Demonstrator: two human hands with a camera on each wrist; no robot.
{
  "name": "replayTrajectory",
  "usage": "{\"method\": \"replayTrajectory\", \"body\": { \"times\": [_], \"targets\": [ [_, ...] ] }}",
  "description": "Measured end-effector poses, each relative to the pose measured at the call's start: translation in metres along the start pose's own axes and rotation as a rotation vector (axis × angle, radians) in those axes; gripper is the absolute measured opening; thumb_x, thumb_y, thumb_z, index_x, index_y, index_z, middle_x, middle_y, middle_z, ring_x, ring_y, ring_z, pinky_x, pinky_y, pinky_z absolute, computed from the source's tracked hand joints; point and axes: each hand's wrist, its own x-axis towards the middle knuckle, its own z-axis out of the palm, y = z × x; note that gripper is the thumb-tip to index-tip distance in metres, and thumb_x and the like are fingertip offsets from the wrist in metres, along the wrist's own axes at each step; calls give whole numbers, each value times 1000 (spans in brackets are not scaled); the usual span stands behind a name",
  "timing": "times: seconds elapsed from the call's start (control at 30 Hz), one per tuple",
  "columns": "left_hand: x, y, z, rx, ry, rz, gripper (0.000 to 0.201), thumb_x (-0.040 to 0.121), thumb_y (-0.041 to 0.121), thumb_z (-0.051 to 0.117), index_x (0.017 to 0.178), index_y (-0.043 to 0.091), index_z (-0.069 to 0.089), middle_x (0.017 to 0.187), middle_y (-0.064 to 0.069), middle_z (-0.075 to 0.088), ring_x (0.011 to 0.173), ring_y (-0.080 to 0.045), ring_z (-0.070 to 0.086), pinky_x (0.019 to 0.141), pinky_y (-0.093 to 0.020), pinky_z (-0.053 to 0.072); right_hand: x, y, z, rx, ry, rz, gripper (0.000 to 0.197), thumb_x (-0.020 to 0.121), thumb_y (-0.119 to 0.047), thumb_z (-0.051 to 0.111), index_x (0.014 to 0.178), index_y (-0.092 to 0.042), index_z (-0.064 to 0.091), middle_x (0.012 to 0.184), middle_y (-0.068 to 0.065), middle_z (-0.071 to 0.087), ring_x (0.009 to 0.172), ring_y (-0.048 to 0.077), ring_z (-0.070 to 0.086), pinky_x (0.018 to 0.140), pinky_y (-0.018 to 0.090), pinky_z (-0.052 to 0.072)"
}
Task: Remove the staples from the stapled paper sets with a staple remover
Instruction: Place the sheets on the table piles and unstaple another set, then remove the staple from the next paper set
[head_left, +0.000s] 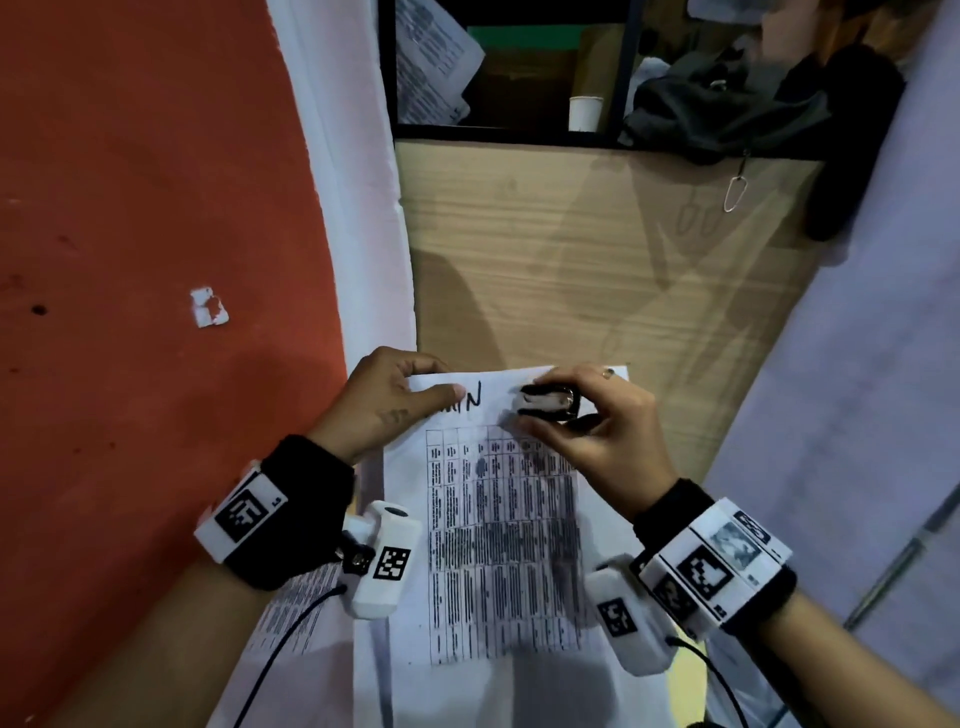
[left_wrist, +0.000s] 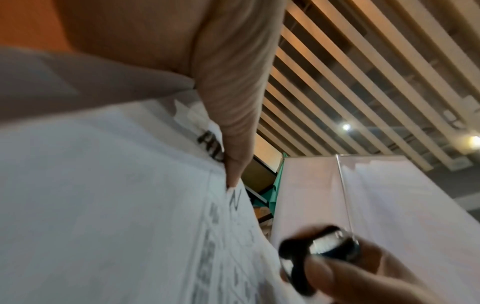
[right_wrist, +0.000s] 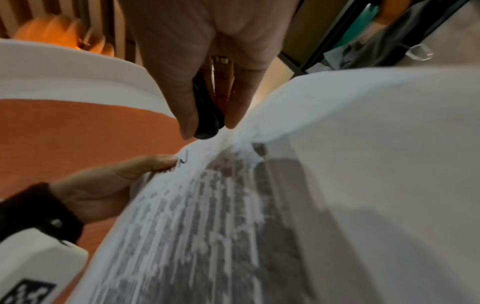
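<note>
A stapled paper set (head_left: 498, 540) printed with a dense table lies on the wooden desk, its top edge carrying handwritten black letters. My left hand (head_left: 387, 402) pinches the top left corner of the set (left_wrist: 130, 205), thumb on top beside the letters. My right hand (head_left: 592, 431) grips a black and chrome staple remover (head_left: 550, 402) between thumb and fingers, its nose down on the paper near the top middle. The remover (right_wrist: 206, 115) touches the sheet (right_wrist: 259, 226) in the right wrist view; blurred, it also shows in the left wrist view as the staple remover (left_wrist: 319, 253). No staple is visible.
The wooden desk (head_left: 571, 260) runs ahead to a dark-framed shelf with a white paper cup (head_left: 585, 113), papers (head_left: 431, 57) and a black bag (head_left: 727, 109). An orange wall (head_left: 156, 260) stands left, a pale panel (head_left: 857, 364) right. More printed sheets (head_left: 296, 608) lie under my left wrist.
</note>
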Motion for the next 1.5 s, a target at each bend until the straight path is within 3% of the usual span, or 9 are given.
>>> {"method": "replayTrajectory", "body": {
  "times": [0.13, 0.27, 0.4, 0.53, 0.63, 0.73, 0.93, 1.3, 1.5],
  "targets": [
    [0, -12, -12, 157, -22, 49, 15, 79, 28, 75, 68, 38, 72, 73, 16, 71, 71, 6, 62, 69, -15, 44, -39, 34, -4, -38, -16, 119, 37, 68, -42, 73, 89, -10, 70, 88, -4, 69, 83, 1, 61, 69, 26, 54],
    [5, -29, -42, 172, -133, -51, 40, 66, 51, 70, 81, 14, 71, 80, 0, 73, 71, -3, 62, 65, -17, 45, -80, 61, -7, -138, -40, 232, 33, 64, -33, 77, 86, -9, 71, 82, 0, 69, 78, 4, 57, 68, 13, 45],
    [12, -65, -76, 246, -342, -262, 14, 80, 30, 69, 77, 16, 68, 68, 10, 67, 62, 1, 56, 63, -16, 42, -114, 79, -5, -180, -96, 332, 28, 62, -15, 86, 85, -9, 71, 80, -3, 67, 78, -4, 57, 65, 15, 45],
    [15, -127, -107, 421, -391, -431, 58, 66, 56, 76, 87, 3, 69, 68, 7, 68, 60, 2, 57, 62, -17, 45, -135, 92, 1, -191, -148, 419, 28, 61, -12, 86, 85, -9, 71, 80, 0, 69, 77, 2, 57, 68, 10, 42],
    [13, -176, -115, 567, -370, -515, 19, 80, 6, 70, 92, -8, 68, 67, -3, 63, 51, 4, 55, 53, -10, 41, -150, 102, 11, -222, -202, 500, 28, 61, -14, 86, 85, -9, 72, 79, -2, 68, 71, -2, 54, 70, 2, 38],
    [13, -217, -120, 641, -257, -584, 9, 74, -1, 75, 73, 0, 66, 59, -2, 58, 51, -5, 55, 46, -12, 38, -163, 112, 23, -225, -243, 570, 29, 60, -11, 86, 84, -6, 71, 77, -4, 64, 62, -2, 52, 69, -1, 36],
    [20, -288, -125, 793, -272, -660, 22, 77, 10, 75, 96, -1, 71, 95, -19, 68, 86, -28, 58, 78, -36, 45, -188, 138, 53, -188, -321, 691, 30, 61, -12, 86, 86, -7, 70, 78, 0, 67, 67, -6, 57, 68, 3, 39],
    [21, -342, -64, 1426, -377, -518, 46, 90, 11, 58, 134, 6, 44, 137, -22, 43, 128, -38, 34, 105, -54, 26, -236, 177, 108, -252, -530, 962, 29, 66, -18, 83, 89, -8, 68, 87, 9, 69, 83, 26, 64, 77, 36, 49],
    [-13, -360, 60, 954, -499, -645, 41, 94, 26, 56, 129, 7, 53, 136, -17, 50, 127, -34, 44, 103, -39, 37, -256, 184, 120, -295, -625, 1039, 22, 72, -17, 75, 86, -3, 65, 87, 13, 64, 82, 30, 61, 74, 37, 49]
  ]
}}
